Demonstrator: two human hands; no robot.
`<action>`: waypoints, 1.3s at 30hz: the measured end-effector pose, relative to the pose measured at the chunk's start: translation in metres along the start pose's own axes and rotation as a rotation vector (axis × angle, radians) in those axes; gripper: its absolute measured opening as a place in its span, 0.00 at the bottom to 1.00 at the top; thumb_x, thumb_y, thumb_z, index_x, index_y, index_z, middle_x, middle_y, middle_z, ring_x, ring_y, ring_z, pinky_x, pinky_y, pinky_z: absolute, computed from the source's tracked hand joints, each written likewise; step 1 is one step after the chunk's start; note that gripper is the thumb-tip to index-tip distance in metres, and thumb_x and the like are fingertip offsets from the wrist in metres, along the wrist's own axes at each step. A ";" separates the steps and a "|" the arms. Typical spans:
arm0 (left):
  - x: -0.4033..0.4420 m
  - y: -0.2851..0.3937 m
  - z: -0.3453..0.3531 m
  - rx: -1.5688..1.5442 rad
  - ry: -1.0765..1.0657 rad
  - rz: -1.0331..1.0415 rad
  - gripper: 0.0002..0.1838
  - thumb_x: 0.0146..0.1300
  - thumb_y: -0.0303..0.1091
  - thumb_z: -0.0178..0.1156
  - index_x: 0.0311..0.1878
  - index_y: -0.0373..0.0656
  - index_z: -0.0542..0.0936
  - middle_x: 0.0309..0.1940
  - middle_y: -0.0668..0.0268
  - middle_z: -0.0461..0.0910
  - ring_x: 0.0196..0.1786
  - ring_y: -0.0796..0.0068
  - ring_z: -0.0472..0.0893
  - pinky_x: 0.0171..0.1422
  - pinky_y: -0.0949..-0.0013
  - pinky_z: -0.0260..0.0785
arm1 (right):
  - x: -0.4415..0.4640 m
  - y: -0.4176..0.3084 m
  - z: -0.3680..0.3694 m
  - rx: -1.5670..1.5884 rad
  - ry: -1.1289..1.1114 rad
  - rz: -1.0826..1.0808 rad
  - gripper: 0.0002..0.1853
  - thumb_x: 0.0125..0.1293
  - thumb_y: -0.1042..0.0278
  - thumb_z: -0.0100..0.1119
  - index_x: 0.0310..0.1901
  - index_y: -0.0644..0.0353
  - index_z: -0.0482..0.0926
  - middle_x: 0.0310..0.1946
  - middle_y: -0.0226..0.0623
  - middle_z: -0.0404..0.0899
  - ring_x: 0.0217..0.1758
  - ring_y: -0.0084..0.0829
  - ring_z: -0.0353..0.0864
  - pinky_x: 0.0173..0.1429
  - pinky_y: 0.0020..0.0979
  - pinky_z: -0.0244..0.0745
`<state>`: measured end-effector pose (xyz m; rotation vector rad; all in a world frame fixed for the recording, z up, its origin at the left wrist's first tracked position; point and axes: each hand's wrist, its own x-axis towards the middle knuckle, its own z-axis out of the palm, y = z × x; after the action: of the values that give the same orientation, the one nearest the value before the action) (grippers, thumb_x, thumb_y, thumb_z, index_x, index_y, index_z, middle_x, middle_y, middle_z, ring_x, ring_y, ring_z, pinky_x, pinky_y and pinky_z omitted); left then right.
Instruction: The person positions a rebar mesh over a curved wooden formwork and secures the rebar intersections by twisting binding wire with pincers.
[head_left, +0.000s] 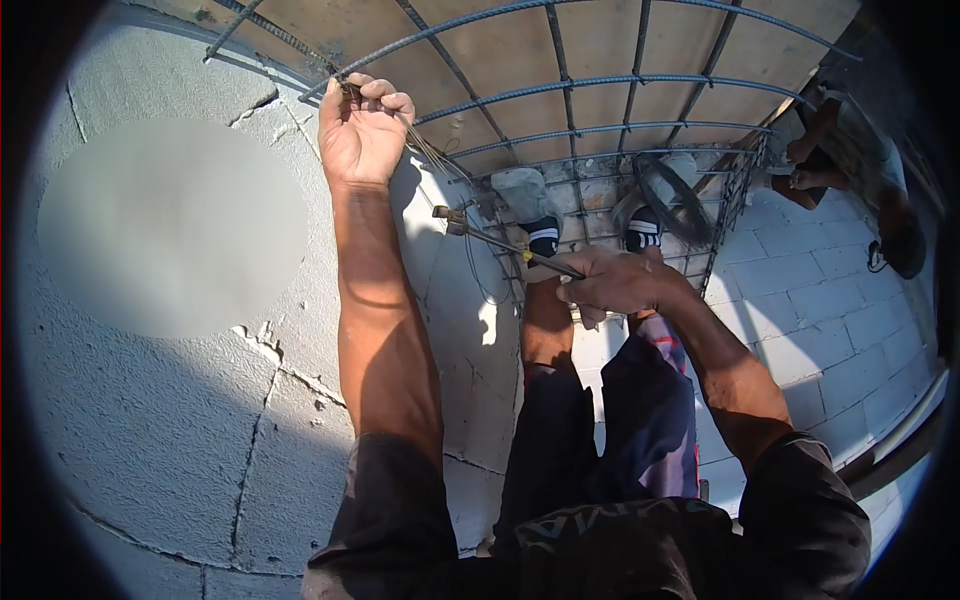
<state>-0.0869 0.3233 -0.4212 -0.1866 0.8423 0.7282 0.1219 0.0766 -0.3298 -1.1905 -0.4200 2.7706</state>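
Observation:
My left hand [365,130] is raised to the upper left, palm up, with its fingers curled round thin tie wires [428,148] beside a crossing of the rebar grid [570,80]. The wires trail down to the right from it. In front of my shins, my right hand [615,280] is closed on the handle of a metal tool [490,238]. The tool's brown, forked-looking head points left, and a yellow mark shows on its shaft. Its head is apart from the bars.
Pale block wall [200,400] fills the left side, partly under a blurred oval. Wooden boards [500,50] stand behind the rebar. My feet are among lower bars, near a dark round hoop [672,200]. Another person [865,170] is at the upper right, by the block floor [830,290].

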 end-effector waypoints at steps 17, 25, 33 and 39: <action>-0.007 -0.018 0.019 -0.003 0.189 0.147 0.07 0.71 0.39 0.61 0.41 0.47 0.78 0.37 0.71 0.82 0.41 0.70 0.78 0.50 0.57 0.66 | -0.012 -0.015 0.001 -0.286 0.215 0.097 0.23 0.77 0.53 0.44 0.71 0.36 0.70 0.33 0.41 0.83 0.38 0.34 0.85 0.48 0.40 0.77; -0.008 -0.017 0.015 -0.011 0.213 0.124 0.09 0.70 0.40 0.63 0.42 0.46 0.79 0.38 0.68 0.82 0.45 0.66 0.82 0.59 0.48 0.67 | -0.011 -0.002 0.000 -0.380 0.268 0.140 0.22 0.74 0.48 0.46 0.67 0.33 0.73 0.34 0.32 0.84 0.39 0.23 0.87 0.49 0.35 0.77; -0.018 -0.018 0.051 0.428 0.582 0.324 0.21 0.72 0.40 0.62 0.58 0.36 0.72 0.52 0.57 0.78 0.63 0.57 0.78 0.71 0.49 0.68 | -0.004 0.008 -0.004 -0.445 0.293 0.049 0.24 0.73 0.46 0.44 0.69 0.31 0.70 0.39 0.34 0.85 0.48 0.35 0.86 0.52 0.41 0.74; -0.029 -0.038 0.054 0.789 0.543 0.569 0.25 0.75 0.38 0.56 0.66 0.30 0.67 0.56 0.50 0.77 0.61 0.56 0.80 0.66 0.59 0.73 | -0.005 0.018 -0.006 -0.472 0.348 -0.015 0.24 0.73 0.46 0.43 0.68 0.32 0.70 0.46 0.40 0.84 0.54 0.40 0.84 0.57 0.47 0.74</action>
<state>-0.0418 0.3028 -0.3686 0.6147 1.6762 0.8244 0.1300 0.0603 -0.3358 -1.7124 -1.0707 2.4432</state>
